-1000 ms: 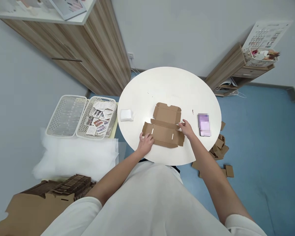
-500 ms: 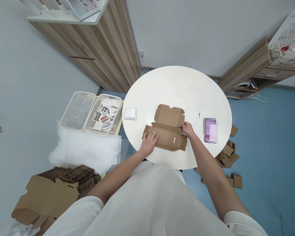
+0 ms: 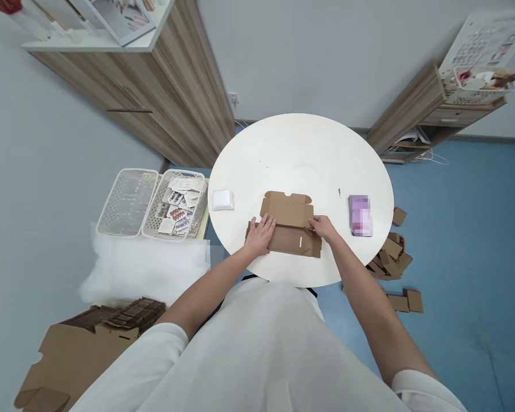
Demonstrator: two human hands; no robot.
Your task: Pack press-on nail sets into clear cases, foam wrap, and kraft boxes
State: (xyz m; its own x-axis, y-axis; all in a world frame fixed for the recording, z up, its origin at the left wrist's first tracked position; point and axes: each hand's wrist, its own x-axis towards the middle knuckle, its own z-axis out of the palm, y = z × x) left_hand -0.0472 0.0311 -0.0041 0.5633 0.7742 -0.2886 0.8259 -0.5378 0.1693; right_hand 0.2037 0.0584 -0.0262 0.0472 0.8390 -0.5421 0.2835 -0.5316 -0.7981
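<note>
A brown cardboard box blank (image 3: 289,239) lies partly unfolded on the white round table (image 3: 300,151), its lid panel pointing away from me. My left hand (image 3: 261,236) rests on the left part of the box with fingers spread across its panel. At the box's right side, near the crease between lid and base, my right hand (image 3: 321,225) pinches the cardboard. A small white stack of wrapped sheets (image 3: 222,199) sits to the left. On the right lies a purple item (image 3: 360,216), blurred by pixels.
Two white baskets stand left of the table, one with clear packets (image 3: 129,201), the other with printed nail cards (image 3: 181,206). White foam sheets (image 3: 146,266) and flattened cartons (image 3: 77,355) lie nearer. Small cardboard boxes (image 3: 390,257) are on the floor at right.
My left hand has moved up over the box's left edge. The strip along the crease has been folded upright, with my right hand still at its right end. The view has shifted slightly.
</note>
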